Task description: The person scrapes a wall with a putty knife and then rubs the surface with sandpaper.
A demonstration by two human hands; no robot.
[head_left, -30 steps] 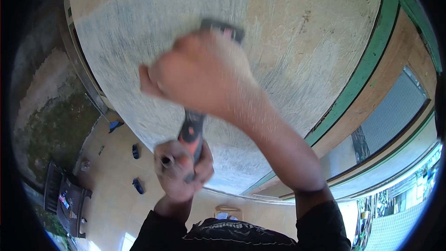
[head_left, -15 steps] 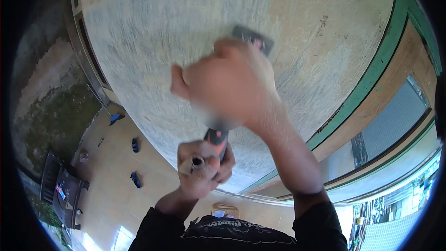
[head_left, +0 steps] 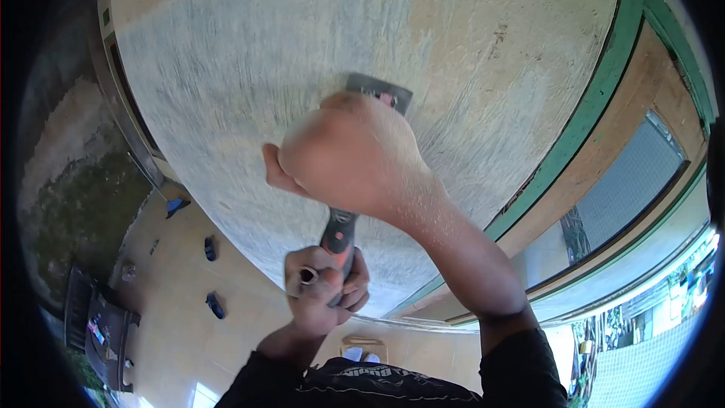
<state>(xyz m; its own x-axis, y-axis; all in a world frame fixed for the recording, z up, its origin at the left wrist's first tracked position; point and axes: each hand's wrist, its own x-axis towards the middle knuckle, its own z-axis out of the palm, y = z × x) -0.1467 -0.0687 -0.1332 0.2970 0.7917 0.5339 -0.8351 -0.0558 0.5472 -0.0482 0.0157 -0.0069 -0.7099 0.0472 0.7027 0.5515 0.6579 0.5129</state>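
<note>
Scraper (head_left: 340, 234): long axis near-vertical, blade end (head_left: 380, 93) pointed up, pressed flat vs. wall (head_left: 226, 68).
Right hand (head_left: 351, 155): clenched over upper shaft, just below blade.
Left hand (head_left: 325, 287): wrapped round handle's lower end.

Tiled floor (head_left: 174, 317), pale beige, runs along the foot of the wall at lower left. Lying on it: a blue item (head_left: 175, 205) close to the floor's wall-side edge, two dark shoes (head_left: 211, 248) (head_left: 216, 304) set apart from each other further out, a small pale object (head_left: 128, 270) near the outer edge, too small to identify. A dark bench (head_left: 102, 332) stands at the floor's outer edge with small items on top, blurred; a tan-rimmed object (head_left: 362, 347) rests on the floor near the bottom centre.
</note>
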